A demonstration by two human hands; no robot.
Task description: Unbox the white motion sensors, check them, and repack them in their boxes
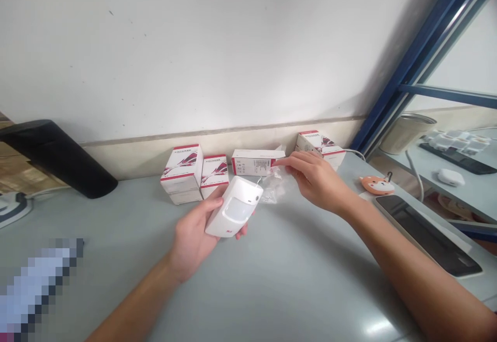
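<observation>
My left hand (198, 233) is wrapped round a white motion detector (236, 208), held tilted above the table with its curved lens window facing up. A thin metal antenna sticks out near its top end. My right hand (308, 176) reaches in from the right, its fingers pinched at a crumpled clear plastic bag (275, 189), which hangs down to the tabletop. Just behind these fingertips lies a long white-and-red box (254, 162) with small print on its side. The exact contact of the fingertips with the bag is hard to see.
Against the wall stand white-and-red boxes (181, 168), a smaller one (215, 171) and another (320, 145) behind my right hand. A black cylinder (62, 158) leans at left. To the right lie an orange animal-faced case (376, 185) and a dark-screened device (427, 233), beside a blue-framed window (404, 67).
</observation>
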